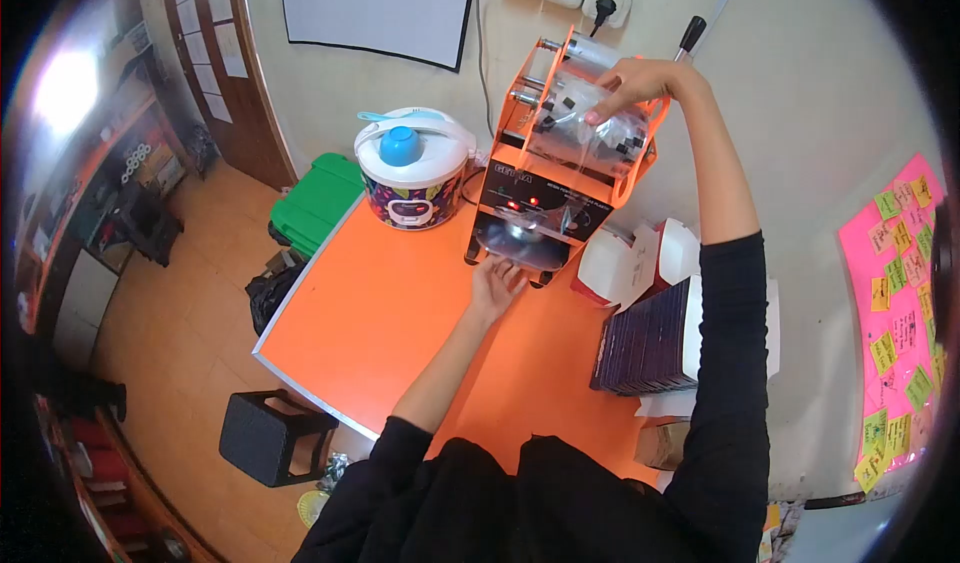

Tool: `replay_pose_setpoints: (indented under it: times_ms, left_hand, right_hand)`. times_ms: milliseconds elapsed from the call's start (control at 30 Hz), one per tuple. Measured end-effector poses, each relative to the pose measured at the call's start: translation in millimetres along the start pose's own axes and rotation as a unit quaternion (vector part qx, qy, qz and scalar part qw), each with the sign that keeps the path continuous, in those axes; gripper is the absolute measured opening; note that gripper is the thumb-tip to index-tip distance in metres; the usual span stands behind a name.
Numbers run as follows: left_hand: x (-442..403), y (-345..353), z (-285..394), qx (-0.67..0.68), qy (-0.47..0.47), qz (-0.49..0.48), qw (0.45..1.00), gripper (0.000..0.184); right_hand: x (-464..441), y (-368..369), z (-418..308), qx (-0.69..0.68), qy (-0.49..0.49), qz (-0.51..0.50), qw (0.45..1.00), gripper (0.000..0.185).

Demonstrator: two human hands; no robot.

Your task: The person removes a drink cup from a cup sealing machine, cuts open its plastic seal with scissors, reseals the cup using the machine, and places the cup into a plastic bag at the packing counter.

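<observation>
Orange metal frames the sealer (592, 185), which stands close to the table's back edge, its front panel showing two red lights. The right hand (632, 88) is on the clear film roll (580, 135) at the sealer's top, thumb and fingers spread apart over the plastic; whether they grip it, I cannot tell. The left hand (496, 288) is low at the sealer's front, palm upward, fingers loosely open and slightly curled by the front lip of the dark tray (520, 247), with nothing visible held in them. Near the table's back left corner sits a cooker (412, 178), a blue cup (400, 146) on its white lid. Towards the right edge are white boxes (612, 266) and, nearer the front, a dark stack (645, 343). A green bin (318, 206) is just beyond the left edge.
</observation>
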State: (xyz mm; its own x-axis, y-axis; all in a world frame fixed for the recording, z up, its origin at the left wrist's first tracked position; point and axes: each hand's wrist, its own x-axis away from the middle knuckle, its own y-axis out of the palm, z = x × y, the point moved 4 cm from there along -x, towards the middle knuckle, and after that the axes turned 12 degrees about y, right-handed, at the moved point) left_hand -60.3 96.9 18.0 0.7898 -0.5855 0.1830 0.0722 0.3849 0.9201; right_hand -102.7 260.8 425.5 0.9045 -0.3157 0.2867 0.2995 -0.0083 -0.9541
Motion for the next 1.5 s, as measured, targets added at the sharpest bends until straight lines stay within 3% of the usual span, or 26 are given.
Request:
replay_pose_setpoints:
  times_ms: [133, 200, 300, 533, 600, 633, 700, 767, 800, 833, 900, 967, 1067, 1100, 1167, 1300, 1367, 1500]
  left_hand:
    - [44, -18, 4, -0.007, -0.035, 0.001, 0.999, 0.013]
    - [65, -29, 7, -0.001, -0.04, 0.001, 0.999, 0.012]
    - [95, -35, 9, 0.013, -0.057, -0.015, 0.998, 0.011]
    - [129, -42, 9, -0.03, -0.045, 0.018, 0.998, 0.012]
    - [132, -49, 12, -0.035, -0.037, 0.024, 0.998, 0.014]
    - [130, -53, 14, -0.027, -0.036, 0.003, 0.999, 0.015]
    - [130, -58, 12, -0.019, -0.039, -0.017, 0.999, 0.017]
    - [129, -60, 10, -0.043, -0.02, -0.025, 0.999, 0.026]
    - [127, -62, 11, -0.044, -0.022, -0.025, 0.998, 0.026]
    - [127, -66, 12, -0.032, -0.038, -0.029, 0.998, 0.035]
    - [122, -69, 11, -0.023, -0.055, -0.031, 0.998, 0.043]
    - [113, -70, 11, 0.034, -0.092, -0.008, 0.995, 0.062]
    - [92, -53, 10, 0.083, -0.115, -0.012, 0.99, 0.068]
    - [81, -46, 8, 0.081, -0.115, -0.012, 0.99, 0.068]
    - [60, -27, 4, 0.084, -0.095, -0.113, 0.986, 0.066]
    - [27, -38, -9, 0.117, -0.038, -0.115, 0.986, 0.06]
    - [22, -34, -8, 0.099, -0.026, -0.121, 0.987, 0.055]
    - [25, -34, -3, 0.095, -0.011, -0.109, 0.989, 0.057]
  right_hand:
    - [27, 10, -9, -0.034, -0.016, 0.054, 0.998, 0.086]
    - [35, 9, -15, 0.021, -0.112, 0.312, 0.943, 0.095]
    - [58, 11, -24, 0.05, -0.046, 0.321, 0.945, 0.09]
    - [88, 44, -30, -0.045, -0.047, 0.339, 0.939, 0.061]
    - [115, 55, -39, -0.038, -0.123, 0.54, 0.832, 0.044]
    - [120, 66, -47, -0.039, -0.118, 0.541, 0.832, 0.044]
    - [145, 92, -60, -0.153, -0.108, 0.673, 0.716, 0.034]
    - [142, 177, -60, -0.314, -0.191, 0.636, 0.678, 0.031]
    - [135, 214, -67, -0.232, -0.218, 0.644, 0.695, 0.029]
    - [121, 255, -70, -0.244, -0.176, 0.55, 0.779, 0.036]
    - [106, 301, -77, -0.254, -0.13, 0.446, 0.848, 0.042]
    - [91, 324, -79, -0.283, -0.038, 0.351, 0.891, 0.052]
    - [74, 356, -74, -0.196, -0.018, 0.345, 0.918, 0.058]
    - [74, 355, -75, -0.197, -0.018, 0.346, 0.917, 0.058]
    - [75, 352, -74, -0.269, 0.004, 0.32, 0.908, 0.057]
    - [65, 366, -70, -0.233, 0.024, 0.325, 0.917, 0.062]
    - [62, 364, -69, -0.279, 0.036, 0.343, 0.896, 0.076]
    - [58, 347, -77, -0.286, 0.056, 0.342, 0.893, 0.085]
